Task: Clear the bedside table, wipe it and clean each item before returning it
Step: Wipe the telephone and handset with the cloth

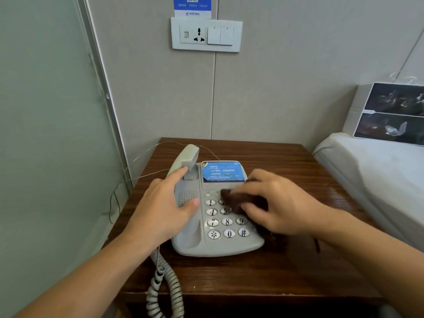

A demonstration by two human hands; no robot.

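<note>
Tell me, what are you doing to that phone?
A person is cleaning the phone on the wooden bedside table. The right hand grips a dark brown cloth and rubs it over the number keys. The left hand holds the handset, lifted off its cradle, out of the way. The curly cord hangs over the table's front edge. A tissue box sits on the bed nearby.

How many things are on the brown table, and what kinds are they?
Phone: 1
Handset: 1, lifted by the left hand
Brown cloth: 1, held by the right hand
Curly cord: 1
Total: 4
</note>
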